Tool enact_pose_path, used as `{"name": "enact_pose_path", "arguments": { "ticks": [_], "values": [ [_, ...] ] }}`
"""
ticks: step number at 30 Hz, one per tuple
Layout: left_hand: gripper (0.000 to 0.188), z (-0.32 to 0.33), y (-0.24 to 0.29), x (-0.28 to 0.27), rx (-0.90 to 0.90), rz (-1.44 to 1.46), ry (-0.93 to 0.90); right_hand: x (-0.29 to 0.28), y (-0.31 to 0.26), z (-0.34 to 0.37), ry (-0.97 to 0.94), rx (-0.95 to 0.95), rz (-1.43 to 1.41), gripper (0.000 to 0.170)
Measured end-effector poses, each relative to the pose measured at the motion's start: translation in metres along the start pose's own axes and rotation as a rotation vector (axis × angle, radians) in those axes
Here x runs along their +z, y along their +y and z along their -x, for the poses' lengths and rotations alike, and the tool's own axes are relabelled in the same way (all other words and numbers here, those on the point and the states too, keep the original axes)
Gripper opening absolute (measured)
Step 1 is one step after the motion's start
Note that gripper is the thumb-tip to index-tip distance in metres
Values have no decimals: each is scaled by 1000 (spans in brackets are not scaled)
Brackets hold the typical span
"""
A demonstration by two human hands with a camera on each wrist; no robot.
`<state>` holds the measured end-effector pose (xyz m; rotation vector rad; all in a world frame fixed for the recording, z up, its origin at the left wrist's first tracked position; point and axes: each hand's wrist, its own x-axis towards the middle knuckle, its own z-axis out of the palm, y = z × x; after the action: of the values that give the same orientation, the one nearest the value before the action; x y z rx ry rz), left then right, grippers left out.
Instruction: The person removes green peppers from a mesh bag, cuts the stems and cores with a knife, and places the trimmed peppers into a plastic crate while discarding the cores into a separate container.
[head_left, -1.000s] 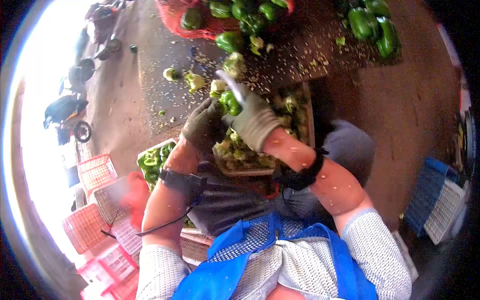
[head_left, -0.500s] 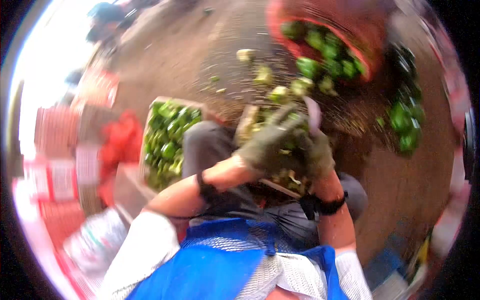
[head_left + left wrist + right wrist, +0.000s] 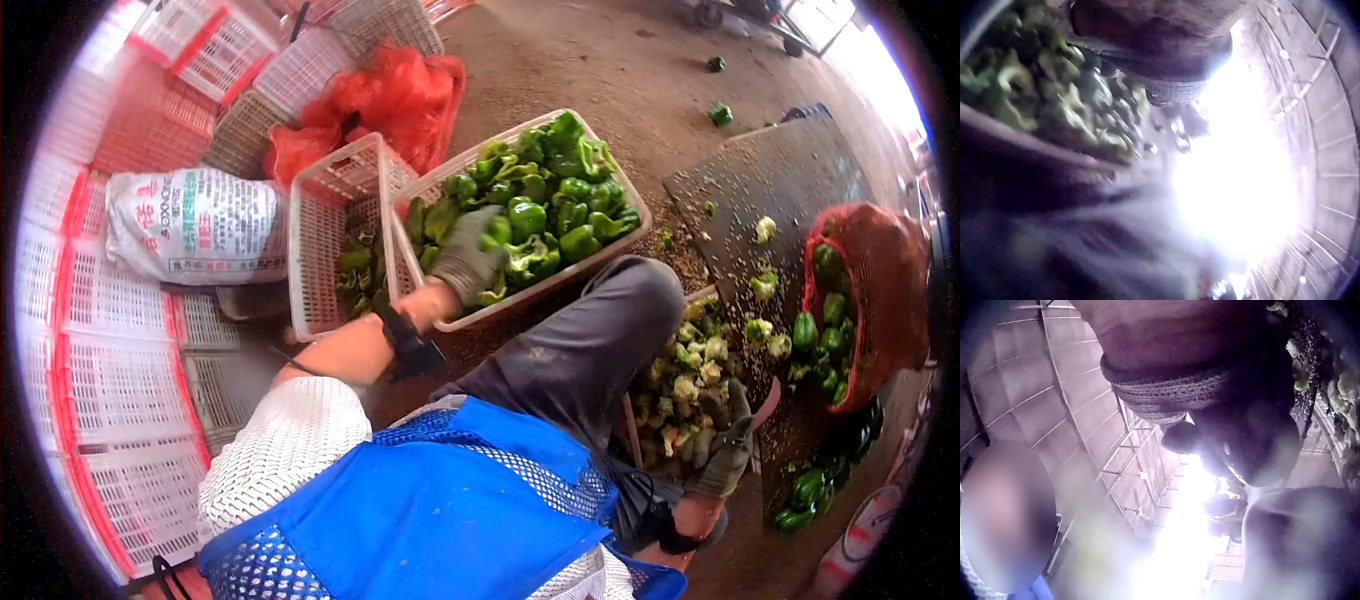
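My gloved left hand (image 3: 472,255) is over the crate (image 3: 640,205) heaped with green peppers, many cut open. A blurred green pepper (image 3: 494,234) is in its fingers, smeared with the hand while the peppers around it look sharp. My gloved right hand (image 3: 722,452) grips a knife (image 3: 768,403), its curved blade pointing outward. It hovers at the edge of a box of pale pepper cores (image 3: 690,385). In the left wrist view cut peppers (image 3: 1054,94) lie beside the glove cuff. The right wrist view shows the dark glove (image 3: 1241,437), its fingers mostly hidden.
A dark board (image 3: 740,190) strewn with seeds and a few cores lies to the right. On it rests a red mesh sack (image 3: 885,300) of whole peppers, with loose peppers (image 3: 805,490) nearer. Leftward are another crate (image 3: 305,250), red netting (image 3: 395,105), a white sack (image 3: 195,225) and stacked crates.
Both hands were together over the core box working on a pepper. The left hand has gone left to the pepper crate; the right keeps the knife. The view has turned left.
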<state>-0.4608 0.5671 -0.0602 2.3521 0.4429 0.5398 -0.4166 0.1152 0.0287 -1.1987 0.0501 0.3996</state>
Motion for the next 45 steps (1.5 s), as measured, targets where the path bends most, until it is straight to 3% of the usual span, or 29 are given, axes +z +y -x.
{"name": "enact_pose_path", "arguments": {
  "ticks": [1, 3, 4, 6, 9, 12, 14, 16, 19, 21, 24, 25, 27, 29, 31, 32, 34, 35, 36, 39, 40, 42, 45],
  "values": [
    [59, 2, -43, -9, -149, -74, 41, 3, 3, 2, 103, 37, 66, 62],
    [61, -8, -92, -40, -389, -147, -31, 25, -2, 3, 133, 51, 89, 57],
    [63, -12, -113, -42, -365, -222, 29, 35, -6, 1, 249, 170, 87, 55],
    [70, -21, -175, -30, -275, -361, 87, 37, 0, -5, 149, 135, 86, 55],
    [71, -26, -233, 28, -407, -519, 37, 76, -5, -23, 155, 87, 122, 57],
    [61, -53, -242, 52, -391, -602, -114, 76, -9, -31, 181, -16, 248, 54],
    [54, -74, -246, 58, -326, -604, -179, 88, -24, -25, 317, 45, 306, 50],
    [48, -101, -250, 64, -258, -589, -186, 91, -29, -31, 358, 58, 289, 47],
    [38, -127, -237, 51, -204, -497, -105, 81, -32, -41, 248, 124, 231, 42],
    [32, -140, -207, 27, -166, -343, 4, 74, -52, -34, 294, 155, -23, 39],
    [23, -145, -112, -5, -37, 26, 79, 22, -30, -26, 383, 96, 120, 37],
    [20, -142, -70, -12, 32, 145, 18, 13, -26, -28, 400, 59, 43, 37],
    [16, -123, 24, -16, 183, 267, -220, 5, -26, -34, 416, -8, -107, 38],
    [23, -95, 140, -3, 321, 154, -523, 11, -43, -39, 354, -89, -47, 39],
    [18, -66, 229, 33, -108, 297, -965, 21, -68, -39, 324, -145, -64, 41],
    [27, -53, 279, 45, 3, 241, -1150, 24, -80, -39, 309, -200, -55, 43],
    [43, -30, 306, 99, -122, 338, -1507, 19, -100, -32, 323, -193, -10, 34],
    [37, -13, 321, 117, -350, 565, -1643, 14, -106, -30, 331, -184, 10, 30],
    [26, -17, 356, 120, -82, 366, -1672, 9, -107, -29, 388, -330, 98, 28],
    [15, -2, 361, 184, -968, 1182, -1952, -27, -123, -15, 473, -299, 232, 27],
    [12, -3, 375, 193, -888, 1148, -1997, -39, -127, -13, 526, -366, 139, 28],
    [15, -4, 388, 220, -466, 987, -2004, -61, -131, -11, 586, -387, 161, 35],
    [18, -18, 418, 259, -452, 833, -2127, -95, -129, -21, 637, -337, 19, 36]
  ]
}}
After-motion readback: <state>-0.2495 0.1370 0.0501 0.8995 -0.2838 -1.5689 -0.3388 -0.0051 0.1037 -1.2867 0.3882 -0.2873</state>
